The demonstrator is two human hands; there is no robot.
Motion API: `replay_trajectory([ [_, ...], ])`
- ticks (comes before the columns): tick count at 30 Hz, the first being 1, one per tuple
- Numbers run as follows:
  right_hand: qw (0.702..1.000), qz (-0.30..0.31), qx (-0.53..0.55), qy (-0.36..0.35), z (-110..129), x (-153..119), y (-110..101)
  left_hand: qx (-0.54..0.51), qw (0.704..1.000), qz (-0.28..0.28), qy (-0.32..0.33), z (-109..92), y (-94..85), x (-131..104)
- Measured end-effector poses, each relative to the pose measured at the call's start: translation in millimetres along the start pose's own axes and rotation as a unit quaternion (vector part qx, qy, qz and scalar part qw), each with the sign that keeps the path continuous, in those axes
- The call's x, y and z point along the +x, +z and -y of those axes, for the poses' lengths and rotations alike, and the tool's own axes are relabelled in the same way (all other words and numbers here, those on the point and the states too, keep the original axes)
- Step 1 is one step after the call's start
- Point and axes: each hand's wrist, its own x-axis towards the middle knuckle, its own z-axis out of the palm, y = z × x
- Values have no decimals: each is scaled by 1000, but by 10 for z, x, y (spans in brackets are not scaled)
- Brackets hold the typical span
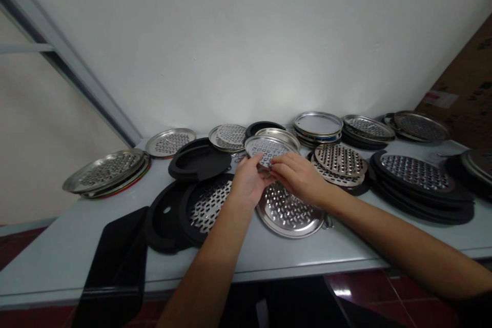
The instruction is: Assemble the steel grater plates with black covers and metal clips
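My left hand (249,179) holds a round metal grater disc (265,146) by its near left edge, thumb on top and fingers underneath. My right hand (298,174) has its fingers bent together at the disc's near edge; its fingertips partly hide the edge there. Below both hands a larger shiny round grater (294,210) lies on the white table (215,274), with a small wire loop at its right. Left of it, a perforated metal disc (210,207) sits in a black round frame, overlapping another black round holder (165,220).
Stacks of round graters (109,171) stand at the left, with more along the wall. Black-framed graters (417,177) are piled at the right. A black flat object (121,256) overhangs the front edge. A cardboard box (467,87) is at the far right.
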Motion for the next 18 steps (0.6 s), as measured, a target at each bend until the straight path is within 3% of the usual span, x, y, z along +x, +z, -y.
replay_trajectory([
  [3,999,-25,22,-23,13,9,-36,-12,999,-12,49,-13,-37,-37],
  [7,990,-106,51,73,-108,14,-143,-31,996,-6,87,-7,-103,-167],
  [9,989,-82,70,105,-156,15,-179,-40,995,-6,87,30,-155,-249],
  [13,986,31,129,100,-108,23,-188,-61,993,-1,100,147,-279,-396],
  [18,967,30,175,181,39,63,-210,-103,991,2,79,296,-381,-518],
])
